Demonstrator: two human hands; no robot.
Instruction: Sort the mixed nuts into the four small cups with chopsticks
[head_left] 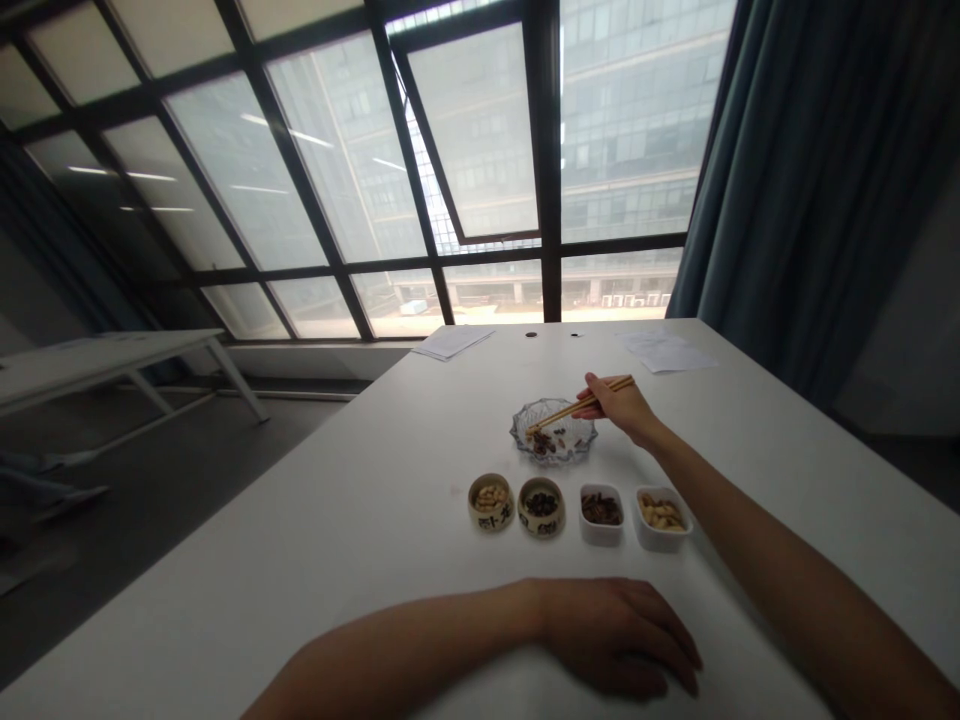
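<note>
My right hand (pixel 611 400) holds a pair of wooden chopsticks (pixel 574 406), their tips down inside a clear glass bowl (pixel 586 440) at its left side. Dark and pale pieces lie in the bowl; what the tips touch is too small to tell. My left hand (pixel 619 635) rests on the table, fingers apart and holding nothing. Between the hands stand two round containers, one with peanuts (pixel 491 497) and one with dark seeds (pixel 541 503), and two white square dishes, one with dark brown pieces (pixel 601 509) and one with pale tan pieces (pixel 661 514).
Papers lie at the far left (pixel 454 342) and far right (pixel 666 350) of the white table (pixel 360 480). Another white table (pixel 112 352) stands to the left. Windows are beyond, with a blue curtain (pixel 795 200) at the right.
</note>
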